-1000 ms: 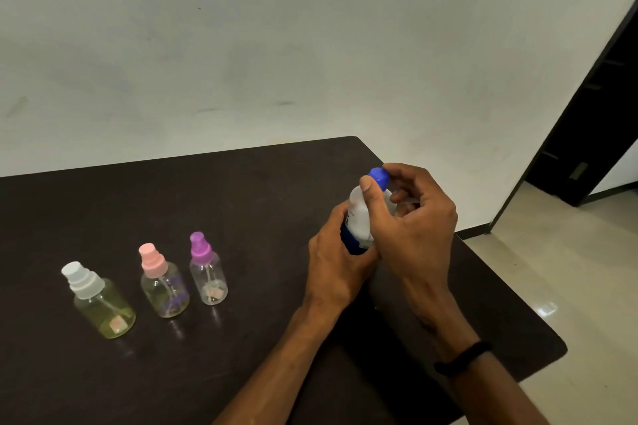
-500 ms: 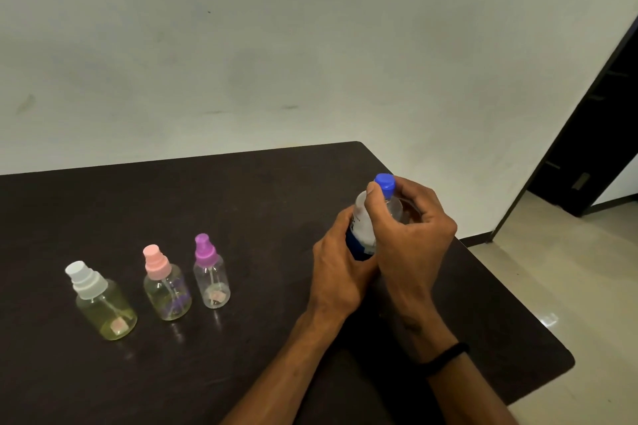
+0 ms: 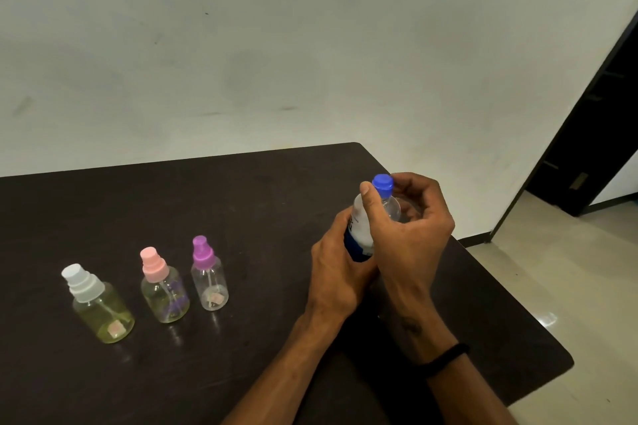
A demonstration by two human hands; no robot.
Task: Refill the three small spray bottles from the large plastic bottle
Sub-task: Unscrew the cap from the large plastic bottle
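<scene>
The large clear plastic bottle point(image 3: 362, 228) with a blue label stands on the dark table point(image 3: 241, 203) at the right. My left hand point(image 3: 336, 269) grips its lower body. My right hand point(image 3: 414, 231) pinches its blue cap point(image 3: 382, 182) between thumb and fingers. Three small spray bottles stand in a row at the left: one with a white cap point(image 3: 98, 304), one with a pink cap point(image 3: 162, 286) and one with a purple cap point(image 3: 207, 274). All three have their spray tops on.
The table's right edge and rounded near corner point(image 3: 552, 366) drop off to a tiled floor point(image 3: 569, 286). A pale wall point(image 3: 276, 45) stands behind the table, and a dark doorway point(image 3: 597, 134) lies at the far right.
My right hand's fingers have shifted around the blue cap while my left hand keeps its grip on the bottle. The small bottles have not moved.
</scene>
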